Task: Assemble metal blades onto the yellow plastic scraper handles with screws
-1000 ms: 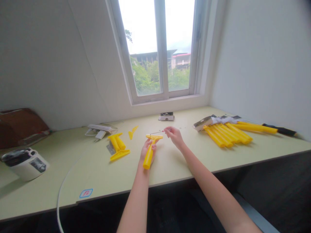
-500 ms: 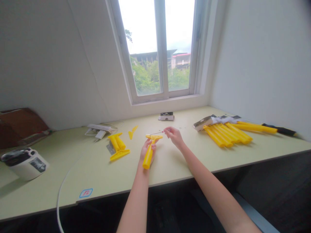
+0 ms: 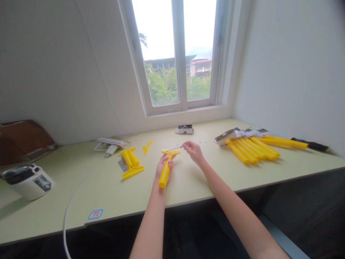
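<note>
My left hand (image 3: 165, 167) is wrapped round a yellow scraper (image 3: 164, 175), its handle pointing toward me and its wide head away. In my right hand (image 3: 193, 151), fingers closed, is a thin screwdriver (image 3: 176, 148) with a slim metal shaft. The shaft reaches left to the scraper's head; whether its tip sits in a screw is too small to tell. Left of my hands lie yellow scraper parts (image 3: 131, 162) with a grey blade (image 3: 123, 165) beside them. A small yellow piece (image 3: 147, 147) rests behind these.
Several yellow-handled scrapers (image 3: 253, 149) are lined up at the right, beside a black-handled tool (image 3: 309, 144). A small box (image 3: 184, 129) stands below the window. At the left are a power strip (image 3: 110, 144), a white jar (image 3: 28, 182) and a white cable (image 3: 66, 216) over the table edge.
My right hand and the screwdriver have shifted very slightly at the scraper's head. My left hand keeps the scraper in the same place.
</note>
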`<state>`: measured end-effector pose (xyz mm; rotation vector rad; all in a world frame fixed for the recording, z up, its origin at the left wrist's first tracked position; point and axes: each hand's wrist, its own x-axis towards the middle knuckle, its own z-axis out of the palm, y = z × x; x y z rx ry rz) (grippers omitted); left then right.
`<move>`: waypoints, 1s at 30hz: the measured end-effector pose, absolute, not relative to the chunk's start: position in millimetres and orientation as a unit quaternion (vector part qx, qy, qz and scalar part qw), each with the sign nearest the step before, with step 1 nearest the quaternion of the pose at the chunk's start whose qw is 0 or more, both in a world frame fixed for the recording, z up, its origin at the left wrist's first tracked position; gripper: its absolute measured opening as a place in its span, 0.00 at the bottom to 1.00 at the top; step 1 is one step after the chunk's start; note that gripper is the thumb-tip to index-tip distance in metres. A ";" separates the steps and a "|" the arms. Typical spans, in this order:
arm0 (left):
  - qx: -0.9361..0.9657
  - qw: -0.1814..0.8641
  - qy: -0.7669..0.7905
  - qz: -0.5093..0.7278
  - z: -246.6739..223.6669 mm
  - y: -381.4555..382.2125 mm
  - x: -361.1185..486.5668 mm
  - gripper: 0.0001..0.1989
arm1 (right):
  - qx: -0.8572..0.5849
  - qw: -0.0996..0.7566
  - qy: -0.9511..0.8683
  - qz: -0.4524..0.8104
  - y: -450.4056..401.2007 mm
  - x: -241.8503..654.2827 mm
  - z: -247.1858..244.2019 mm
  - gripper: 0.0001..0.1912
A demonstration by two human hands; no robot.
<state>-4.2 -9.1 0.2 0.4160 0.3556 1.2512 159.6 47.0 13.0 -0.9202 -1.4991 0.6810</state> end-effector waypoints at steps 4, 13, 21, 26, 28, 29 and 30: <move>0.192 0.776 0.164 0.578 0.9 -9.7 -3.9 0.13 | -0.391 0.586 -0.647 0.292 48.7 159.7 10.8 0.15; 0.194 0.765 0.194 0.582 3.7 -11.2 -1.5 0.13 | -0.381 0.598 -0.640 0.297 44.5 159.5 16.9 0.14; 0.188 0.765 0.205 0.581 3.5 -9.6 -1.3 0.13 | -0.372 0.600 -0.646 0.290 43.6 160.3 18.1 0.13; 0.194 0.758 0.213 0.585 3.0 -9.6 -1.0 0.15 | -0.367 0.603 -0.647 0.290 43.4 160.5 18.2 0.13; 0.204 0.750 0.224 0.588 3.1 -9.7 -0.3 0.16 | -0.364 0.605 -0.647 0.288 43.0 160.1 18.2 0.13; 0.210 0.745 0.230 0.590 3.2 -9.7 0.2 0.17 | -0.363 0.607 -0.647 0.285 42.6 160.0 18.3 0.12; 0.217 0.739 0.236 0.592 3.3 -9.7 0.6 0.17 | -0.362 0.608 -0.649 0.280 42.1 159.9 18.5 0.12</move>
